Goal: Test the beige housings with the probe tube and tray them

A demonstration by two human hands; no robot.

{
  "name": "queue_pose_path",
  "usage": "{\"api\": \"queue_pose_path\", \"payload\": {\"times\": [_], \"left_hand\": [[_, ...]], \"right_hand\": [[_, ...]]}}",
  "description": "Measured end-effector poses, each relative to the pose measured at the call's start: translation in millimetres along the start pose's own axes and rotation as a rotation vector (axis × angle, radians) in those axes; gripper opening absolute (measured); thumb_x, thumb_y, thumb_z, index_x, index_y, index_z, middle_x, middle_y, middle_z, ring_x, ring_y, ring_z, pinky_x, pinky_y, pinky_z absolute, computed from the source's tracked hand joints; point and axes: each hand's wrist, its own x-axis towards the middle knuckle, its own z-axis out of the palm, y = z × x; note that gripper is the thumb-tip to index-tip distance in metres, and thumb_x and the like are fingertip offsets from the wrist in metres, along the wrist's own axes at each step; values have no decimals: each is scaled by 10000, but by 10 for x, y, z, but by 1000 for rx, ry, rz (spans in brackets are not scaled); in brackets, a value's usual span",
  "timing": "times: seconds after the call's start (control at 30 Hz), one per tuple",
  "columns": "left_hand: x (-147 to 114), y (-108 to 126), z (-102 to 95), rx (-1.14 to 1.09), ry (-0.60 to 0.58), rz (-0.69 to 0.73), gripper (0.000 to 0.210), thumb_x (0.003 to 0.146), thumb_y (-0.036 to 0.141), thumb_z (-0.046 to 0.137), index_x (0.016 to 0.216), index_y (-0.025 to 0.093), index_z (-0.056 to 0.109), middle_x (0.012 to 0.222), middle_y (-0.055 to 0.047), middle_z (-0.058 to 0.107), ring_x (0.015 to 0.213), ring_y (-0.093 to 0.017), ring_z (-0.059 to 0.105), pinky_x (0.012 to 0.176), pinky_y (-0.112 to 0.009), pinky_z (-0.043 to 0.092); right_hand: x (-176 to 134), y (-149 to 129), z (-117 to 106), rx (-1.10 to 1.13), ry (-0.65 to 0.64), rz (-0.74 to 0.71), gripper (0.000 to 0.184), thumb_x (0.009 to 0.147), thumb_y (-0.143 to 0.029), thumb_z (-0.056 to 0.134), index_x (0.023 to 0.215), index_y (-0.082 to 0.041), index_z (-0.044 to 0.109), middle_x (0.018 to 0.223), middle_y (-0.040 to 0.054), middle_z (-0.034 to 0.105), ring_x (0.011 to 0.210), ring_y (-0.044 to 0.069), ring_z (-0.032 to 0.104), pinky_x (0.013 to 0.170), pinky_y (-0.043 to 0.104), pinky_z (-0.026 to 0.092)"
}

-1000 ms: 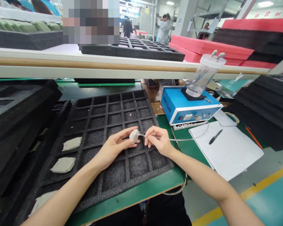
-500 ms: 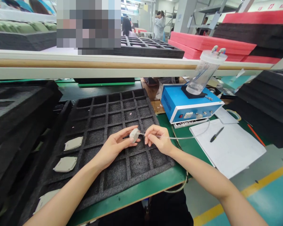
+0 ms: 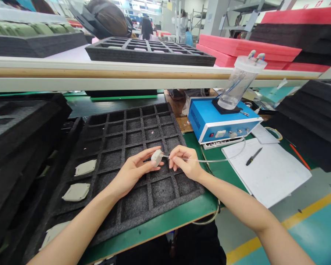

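My left hand [image 3: 136, 166] is closed around a small pale grey plastic part [image 3: 156, 157], pinched between thumb and fingers. Facing it, my right hand [image 3: 186, 162] grips a thin clear tube [image 3: 209, 161] close to its end. The tube's tip meets the part's right side; whether it goes in, I cannot tell. Both hands are above a black foam tray [image 3: 135, 208] divided into square pockets. Flat pale grey plastic pieces [image 3: 76, 192] lie in its left column, one partly hidden by my left forearm. The tube runs back to a blue box-shaped machine [image 3: 223, 119].
A clear cylinder [image 3: 238, 84] stands on the machine. Papers [image 3: 267, 173] with a black pen [image 3: 253, 156] lie at right. Stacked black trays [image 3: 22, 147] stand at left. A shelf edge [image 3: 154, 84] crosses behind, holding trays and red foam [image 3: 248, 48]. People are beyond it.
My hands, the part and the tube keep nearly the same position. The view has shifted very slightly. Behind the shelf, a person's head now shows where the picture was blurred out.
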Motion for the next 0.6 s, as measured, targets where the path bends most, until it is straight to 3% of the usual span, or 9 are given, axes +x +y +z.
{"api": "queue_pose_path", "payload": {"times": [0.27,0.6], "left_hand": [[-5,-7,-2,10,-4,9,470,763,321,763,1218,265,660,1145,-50,710,947,-210,689,895,-343,550],[7,-29,-21,4,-17,14,462,774,322,762,1220,272,653,1140,-26,705,936,-175,692,862,-279,564]], "right_hand": [[-12,-18,7,9,4,7,60,724,-204,603,738,-151,581,563,-7,620,431,78,518,448,204,431],[-7,-10,4,14,5,1,56,725,-201,602,739,-150,583,556,-15,625,431,67,521,442,186,431]]}}
